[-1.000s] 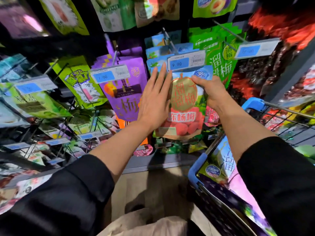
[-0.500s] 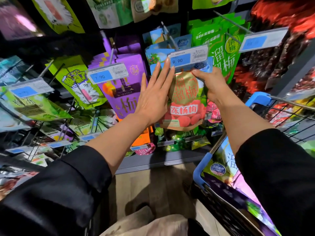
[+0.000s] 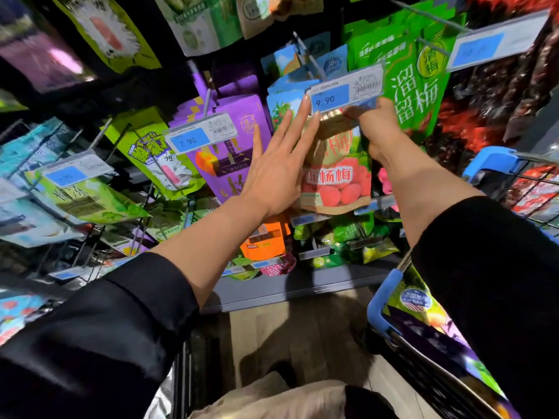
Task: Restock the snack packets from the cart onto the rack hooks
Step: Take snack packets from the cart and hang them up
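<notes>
Left hand: fingers straight and spread, palm flat against the left edge of the bayberry snack packet, curled round nothing.
Right hand: fingers curled on the packet's top right corner, pinching it just under the 9.90 price tag.
Packet: up at the rack, between both hands, in front of the blue packets on the hook; whether it is threaded on cannot be told.
Cart: lower right, blue-rimmed, with more packets inside.
Neighbours: purple packets left, green packets right.
</notes>
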Demonstrator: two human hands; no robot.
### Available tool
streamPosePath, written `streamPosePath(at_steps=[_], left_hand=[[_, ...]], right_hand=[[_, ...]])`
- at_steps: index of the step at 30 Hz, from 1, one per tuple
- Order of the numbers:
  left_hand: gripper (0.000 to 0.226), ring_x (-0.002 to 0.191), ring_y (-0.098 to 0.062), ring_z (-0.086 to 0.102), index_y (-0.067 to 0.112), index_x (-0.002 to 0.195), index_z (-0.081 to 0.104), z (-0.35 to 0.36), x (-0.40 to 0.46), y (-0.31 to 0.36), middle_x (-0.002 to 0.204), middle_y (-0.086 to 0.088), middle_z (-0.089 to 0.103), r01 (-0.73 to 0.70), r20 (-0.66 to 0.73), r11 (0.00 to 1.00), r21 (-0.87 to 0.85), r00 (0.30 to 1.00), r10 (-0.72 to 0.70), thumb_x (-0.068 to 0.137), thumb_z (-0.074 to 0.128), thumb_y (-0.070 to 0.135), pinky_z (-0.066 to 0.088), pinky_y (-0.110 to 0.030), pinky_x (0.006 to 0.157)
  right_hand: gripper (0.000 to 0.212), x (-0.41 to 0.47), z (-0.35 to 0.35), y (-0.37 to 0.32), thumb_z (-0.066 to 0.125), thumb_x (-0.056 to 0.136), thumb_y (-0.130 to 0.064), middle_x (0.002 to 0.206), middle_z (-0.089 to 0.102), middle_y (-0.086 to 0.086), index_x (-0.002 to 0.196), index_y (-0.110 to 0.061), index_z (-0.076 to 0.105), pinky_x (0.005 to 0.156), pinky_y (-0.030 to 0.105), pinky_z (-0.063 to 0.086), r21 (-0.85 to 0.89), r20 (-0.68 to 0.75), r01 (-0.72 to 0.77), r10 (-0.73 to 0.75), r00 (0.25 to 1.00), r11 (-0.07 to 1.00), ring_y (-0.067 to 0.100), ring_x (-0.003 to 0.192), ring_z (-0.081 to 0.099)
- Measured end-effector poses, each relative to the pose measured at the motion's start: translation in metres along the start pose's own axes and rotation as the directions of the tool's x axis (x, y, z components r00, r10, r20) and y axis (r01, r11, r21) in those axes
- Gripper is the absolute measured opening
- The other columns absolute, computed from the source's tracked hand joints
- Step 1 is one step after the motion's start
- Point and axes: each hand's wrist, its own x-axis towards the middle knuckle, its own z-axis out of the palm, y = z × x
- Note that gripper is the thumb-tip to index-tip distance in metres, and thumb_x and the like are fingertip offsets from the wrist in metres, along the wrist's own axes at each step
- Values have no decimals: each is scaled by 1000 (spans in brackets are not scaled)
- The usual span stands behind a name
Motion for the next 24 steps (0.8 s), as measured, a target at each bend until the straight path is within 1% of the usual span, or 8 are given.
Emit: streamPosePath(at_steps=[5, 7, 8, 11, 15, 17, 21, 24], left_hand=[[101, 149, -23, -2, 20, 153, -3, 3, 1, -1, 161, -3, -10, -18, -12, 999, 40, 1000, 18, 78, 62, 2, 7, -67, 110], [102, 149, -23, -1, 19, 153, -2, 6, 0, -1, 161, -4, -10, -16, -11, 999, 28, 1000, 16, 77, 64, 3, 8, -67, 110], [102, 149, -23, -1, 17, 154, -1, 6, 0, 1, 161, -5, -9, -14, -13, 1000, 9, 1000, 14, 76, 64, 3, 11, -67, 110], [97, 149, -24, 2, 12, 154, 5, 10, -1, 15, 161, -9, -6, 21, -65, 994, -108, 997, -28, 76, 61, 0, 18, -65, 109], [87, 147, -30, 10, 2, 151, 17, 22, -6, 61, 160, -16, 6, 60, -132, 934, -352, 985, -112, 75, 60, 0, 20, -58, 114], [84, 144, -35, 19, -3, 146, 27, 31, -11, 94, 157, -21, 16, 0, -146, 887, -461, 986, -76, 72, 65, 1, 24, -54, 114], [60, 133, -42, 38, -13, 133, 43, 49, -26, 169, 142, -31, 40, -192, -205, 742, -642, 976, 76, 79, 55, 9, 31, -49, 111], [57, 125, -42, 45, -10, 130, 47, 62, -35, 224, 132, -29, 49, -192, -54, 614, -765, 970, 236, 85, 45, 25, 35, -47, 107]], right_hand=[[28, 18, 10, 6, 70, 84, -5, 102, 59, 6, 75, -19, 48, 56, 11, 43, -34, -151, 17, -22, 988, 999, 12, 88, 53], [15, 20, 8, 9, 75, 80, -18, 96, 63, 4, 84, -12, 63, 63, 21, 43, -113, -184, 8, -29, 982, 994, 12, 85, 54], [24, 21, 4, 12, 77, 76, -24, 93, 64, 4, 92, -9, 66, 65, 25, 44, -137, -213, -2, -27, 977, 991, 13, 84, 56], [26, 1, -16, 19, 70, 82, -15, 97, 65, 5, 105, -6, 61, 72, 22, 43, -108, -326, -41, 3, 945, 993, 15, 90, 62], [24, -64, -53, 24, 69, 86, -14, 81, 62, 9, 99, 6, 65, 60, 13, 40, -181, -435, -3, -77, 897, 983, 3, 65, 55], [7, -98, -80, 30, 68, 84, -7, 70, 59, 5, 86, 0, 67, 58, 18, 40, -216, -484, 14, -120, 867, 976, -3, 51, 49], [10, -171, -145, 34, 59, 81, -2, 67, 59, 1, 77, -6, 67, 63, 27, 42, -323, -603, -78, -142, 785, 943, 9, 62, 50], [5, -224, -199, 31, 62, 83, -4, 67, 59, 3, 80, -4, 66, 67, 33, 46, -385, -689, -169, -161, 707, 907, 15, 65, 53]])
